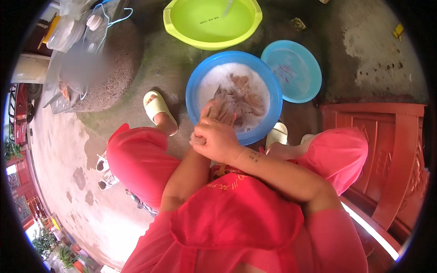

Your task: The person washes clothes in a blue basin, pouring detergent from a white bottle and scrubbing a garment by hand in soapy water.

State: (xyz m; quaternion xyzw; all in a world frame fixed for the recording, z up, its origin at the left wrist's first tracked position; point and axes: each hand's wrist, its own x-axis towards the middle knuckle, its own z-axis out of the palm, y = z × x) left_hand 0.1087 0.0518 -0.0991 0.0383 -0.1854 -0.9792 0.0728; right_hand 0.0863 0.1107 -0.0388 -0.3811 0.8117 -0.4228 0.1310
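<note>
Cloth (249, 98) is lying ahead and to the right of the left hand (220, 112), bunched up and half sinking in white suds (211, 85). It's showing grey close to the fingertips, light brown farther out. No clean long axis; the heap is roughly spreading away from the fingers, forward and rightward. The left hand is the nearer one: its fingers are pointing into the basin and touching the near, left side of the heap. Can't tell if they're pinching a fold or just pressing on it.

The right hand (218, 140) is sitting further back toward the body, crossing over the left at about the wrist, its fingers curling narrow on the left side. A brownish bit is showing by those fingers; could be cloth or skin, can't tell. So what the right one is holding is unclear.

Blue basin (275, 86) is standing under and ahead of both hands, its near rim passing beneath them. Light-blue basin (314, 75) is standing ahead-right of the hands, just beside the blue one. Green basin (214, 44) is standing straight ahead of the left hand, past the blue one's far rim, well out from the fingers.
</note>
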